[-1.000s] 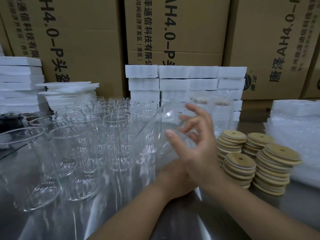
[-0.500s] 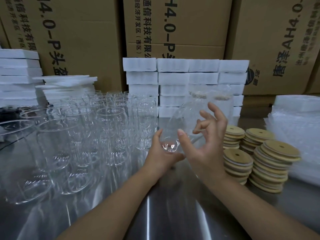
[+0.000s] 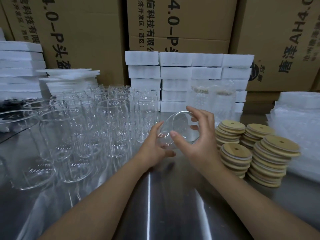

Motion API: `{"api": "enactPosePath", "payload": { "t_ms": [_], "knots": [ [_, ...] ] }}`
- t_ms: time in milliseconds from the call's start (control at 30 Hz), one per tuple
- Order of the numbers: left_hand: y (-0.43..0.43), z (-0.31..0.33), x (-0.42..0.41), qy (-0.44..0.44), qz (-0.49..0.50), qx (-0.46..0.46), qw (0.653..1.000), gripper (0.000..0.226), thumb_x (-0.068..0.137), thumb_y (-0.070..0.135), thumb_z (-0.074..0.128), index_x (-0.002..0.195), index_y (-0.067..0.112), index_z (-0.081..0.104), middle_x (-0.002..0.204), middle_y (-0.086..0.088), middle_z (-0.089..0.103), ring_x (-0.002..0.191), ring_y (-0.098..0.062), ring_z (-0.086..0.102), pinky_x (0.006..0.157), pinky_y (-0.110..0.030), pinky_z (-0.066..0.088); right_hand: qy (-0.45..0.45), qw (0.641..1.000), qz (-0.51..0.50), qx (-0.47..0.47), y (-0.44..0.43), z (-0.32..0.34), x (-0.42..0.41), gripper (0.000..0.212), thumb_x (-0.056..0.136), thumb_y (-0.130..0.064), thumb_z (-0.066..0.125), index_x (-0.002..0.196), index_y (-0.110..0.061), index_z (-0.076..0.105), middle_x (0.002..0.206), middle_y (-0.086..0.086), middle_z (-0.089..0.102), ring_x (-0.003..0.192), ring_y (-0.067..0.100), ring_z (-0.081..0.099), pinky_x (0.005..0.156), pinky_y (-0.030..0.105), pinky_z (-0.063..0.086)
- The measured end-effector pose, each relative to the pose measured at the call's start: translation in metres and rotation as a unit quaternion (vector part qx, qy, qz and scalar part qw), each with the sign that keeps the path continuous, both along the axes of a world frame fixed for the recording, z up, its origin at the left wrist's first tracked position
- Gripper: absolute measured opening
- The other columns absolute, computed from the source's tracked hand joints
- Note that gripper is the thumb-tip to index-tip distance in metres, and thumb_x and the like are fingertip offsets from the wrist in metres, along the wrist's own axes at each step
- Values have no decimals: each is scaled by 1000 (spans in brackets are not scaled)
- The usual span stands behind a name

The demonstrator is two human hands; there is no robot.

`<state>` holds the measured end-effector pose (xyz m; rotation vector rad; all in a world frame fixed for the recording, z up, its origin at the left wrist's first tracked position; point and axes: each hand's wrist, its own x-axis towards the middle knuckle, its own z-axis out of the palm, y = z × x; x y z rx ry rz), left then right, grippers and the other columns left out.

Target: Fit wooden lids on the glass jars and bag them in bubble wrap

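Over the steel table (image 3: 155, 213) my left hand (image 3: 154, 148) grips the base of a tilted jar (image 3: 181, 129) and my right hand (image 3: 200, 144) curls round its rim, so lidding is next and my right must free itself for the lids (image 3: 236, 151) beside it; half a second ago its mouth pointed up and away.
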<state>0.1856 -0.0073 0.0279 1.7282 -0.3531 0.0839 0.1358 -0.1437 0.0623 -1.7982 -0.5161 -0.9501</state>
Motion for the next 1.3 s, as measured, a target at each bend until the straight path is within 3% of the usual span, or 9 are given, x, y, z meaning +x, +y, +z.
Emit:
{"api": "enactPosePath", "payload": {
  "t_ms": [133, 267, 400, 500, 700, 900, 1033, 1167, 1300],
  "knots": [
    [-2, 0, 0, -18, -8, 21, 1000, 98, 71, -11, 77, 132, 39, 20, 125, -7, 51, 91, -19, 58, 71, -17, 54, -16, 1000, -11, 15, 2, -1, 1, 55, 63, -36, 77, 110, -26, 49, 110, -6, 43, 107, 10, 50, 91, 22, 43],
    [-4, -2, 0, -46, -13, 26, 999, 101, 67, -16, 78, 144, 19, 22, 143, -12, 43, 104, -28, 58, 96, -45, 51, -5, 997, 24, 75, 7, -3, 4, 55, 60, -43, 80, 102, -31, 47, 108, -3, 53, 106, 15, 56, 96, 31, 46],
    [-4, -1, -2, -55, -19, 33, 998, 121, 55, 6, 91, 149, 17, 16, 150, -9, 35, 113, -11, 55, 91, -20, 50, 30, 993, 38, 109, 7, -4, 6, 55, 56, -51, 79, 99, -35, 48, 105, -13, 58, 108, 7, 58, 99, 32, 46],
    [-6, 0, -4, -50, -9, 24, 998, 134, 38, 38, 87, 150, 19, 17, 151, -8, 35, 128, -19, 49, 100, -39, 50, 47, 991, 38, 120, 8, -5, 6, 53, 56, -52, 78, 98, -36, 49, 104, -14, 59, 109, 4, 58, 101, 32, 46],
    [-6, 0, -5, -38, -5, 34, 999, 135, 38, 39, 89, 151, 23, 18, 152, -3, 32, 129, -22, 49, 95, -49, 52, 56, 986, 48, 148, 9, -4, 4, 49, 57, -52, 78, 94, -33, 52, 100, -11, 61, 107, 4, 59, 100, 31, 47],
    [-5, -3, -2, -54, 3, 38, 998, 129, 43, 28, 95, 150, 23, 23, 150, -1, 33, 131, -14, 46, 104, -35, 47, 57, 974, 73, 206, 8, 1, 3, 31, 70, -38, 81, 84, -27, 56, 92, 3, 67, 94, 18, 66, 90, 37, 52],
    [-6, -4, -1, -64, 1, 32, 997, 136, 34, 45, 91, 149, 24, 21, 150, -1, 33, 131, -15, 46, 107, -35, 44, 53, 966, 85, 237, 6, 6, 3, 15, 84, -24, 72, 76, -21, 59, 75, -12, 66, 78, 2, 63, 75, 16, 48],
    [-7, -5, 0, -44, -11, -19, 999, 137, 34, 37, 93, 150, 21, 22, 149, -5, 37, 129, -17, 51, 106, -41, 46, 77, 954, 100, 274, 5, 10, 6, 14, 93, -17, 61, 79, -16, 65, 80, -7, 69, 82, 4, 64, 77, 17, 48],
    [-6, -4, 1, -37, -12, -39, 999, 130, 41, 28, 98, 147, 22, 25, 146, -3, 43, 115, -3, 57, 88, -16, 51, 96, 930, 170, 311, 3, 10, 9, 30, 97, -3, 46, 87, -18, 70, 91, -5, 72, 96, 9, 65, 84, 19, 47]
  ]
}}
